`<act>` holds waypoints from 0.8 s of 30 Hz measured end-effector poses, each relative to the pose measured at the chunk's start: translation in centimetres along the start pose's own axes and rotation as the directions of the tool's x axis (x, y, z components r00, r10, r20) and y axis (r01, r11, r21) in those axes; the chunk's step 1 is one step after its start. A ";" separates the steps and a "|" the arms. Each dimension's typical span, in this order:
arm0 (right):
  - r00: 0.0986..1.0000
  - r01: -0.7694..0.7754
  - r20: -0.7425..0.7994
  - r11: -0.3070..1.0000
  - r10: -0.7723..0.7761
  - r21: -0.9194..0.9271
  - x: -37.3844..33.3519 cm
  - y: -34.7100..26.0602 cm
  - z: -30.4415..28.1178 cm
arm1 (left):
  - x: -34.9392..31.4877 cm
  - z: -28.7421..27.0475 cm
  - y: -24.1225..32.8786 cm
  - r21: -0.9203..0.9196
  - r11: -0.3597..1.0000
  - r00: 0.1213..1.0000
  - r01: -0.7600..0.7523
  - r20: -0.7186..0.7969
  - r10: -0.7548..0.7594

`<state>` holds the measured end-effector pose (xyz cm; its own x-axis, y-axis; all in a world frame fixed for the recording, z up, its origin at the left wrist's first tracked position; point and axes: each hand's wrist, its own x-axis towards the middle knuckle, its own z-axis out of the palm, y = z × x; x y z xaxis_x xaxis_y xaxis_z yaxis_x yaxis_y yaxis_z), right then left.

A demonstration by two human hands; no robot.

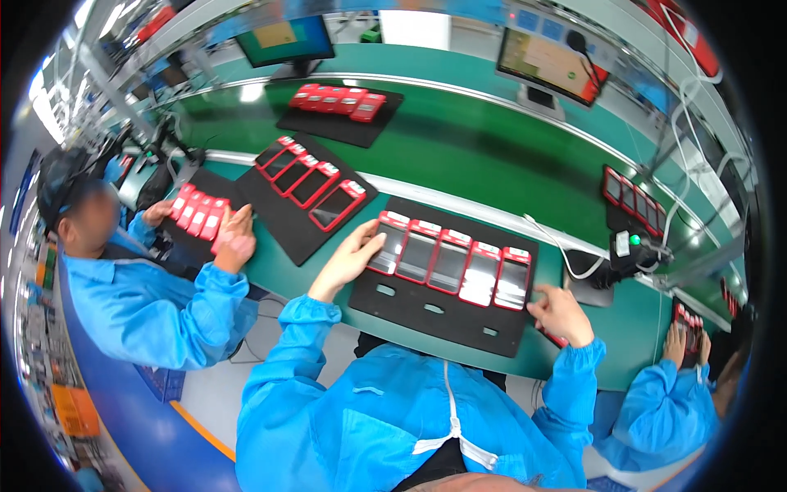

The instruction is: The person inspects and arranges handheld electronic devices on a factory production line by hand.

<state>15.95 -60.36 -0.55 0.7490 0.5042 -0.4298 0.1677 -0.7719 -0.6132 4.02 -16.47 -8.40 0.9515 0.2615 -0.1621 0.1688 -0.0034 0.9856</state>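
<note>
A row of several red-framed phones [448, 262] with dark glossy screens and white labels at the top lies on a black mat [410, 316] with small slots. My left hand [348, 261] is at the row's left end, its thumb on the edge of the leftmost phone [389, 244] and its fingers curled along the side. At the right end, my right hand [561, 314] is beside the mat's edge with its fingers drawn together; what they hold, if anything, is hidden. Under that hand a red-edged item [552, 336] shows in part.
More red-framed phones [311, 182] lie on a mat to the left, and red pieces [334, 102] on one beyond. A co-worker [156, 279] handles red pieces at far left; another [664, 410] works at right. A black stand [627, 254] with cables is right of my mat.
</note>
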 end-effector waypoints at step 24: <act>0.761 0.278 -0.497 0.901 -0.418 -0.332 6.6 3.5 -0.7 | -2.6 3.6 2.4 0.547 0.822 0.978 -0.156 -0.032 0.208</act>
<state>21.93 -60.05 -5.04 0.8181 0.5137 0.2586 0.5724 -0.6838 -0.4525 2.87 -20.64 -5.78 0.9570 0.2862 0.0476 0.1307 -0.5719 0.8098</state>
